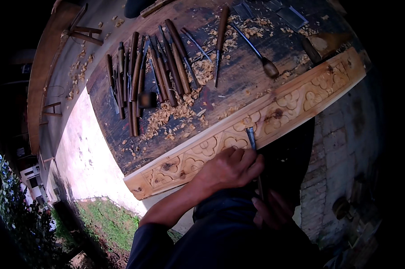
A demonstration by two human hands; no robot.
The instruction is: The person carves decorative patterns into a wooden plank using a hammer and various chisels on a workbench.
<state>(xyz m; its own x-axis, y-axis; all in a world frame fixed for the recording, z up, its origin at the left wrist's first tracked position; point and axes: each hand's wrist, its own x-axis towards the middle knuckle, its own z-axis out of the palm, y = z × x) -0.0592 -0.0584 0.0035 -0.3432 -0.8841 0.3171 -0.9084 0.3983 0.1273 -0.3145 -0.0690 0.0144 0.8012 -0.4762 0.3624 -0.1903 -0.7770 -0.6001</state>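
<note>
Left hand (pixel 234 168) closed round the chisel (pixel 251 138), edge on the carved board (pixel 231 135), mid-frame; right hand (pixel 274 210) lower down, too shadowed to read its grip. Push too hard and that edge could skid, scarring the petals (pixel 207 146) nearby.
</note>
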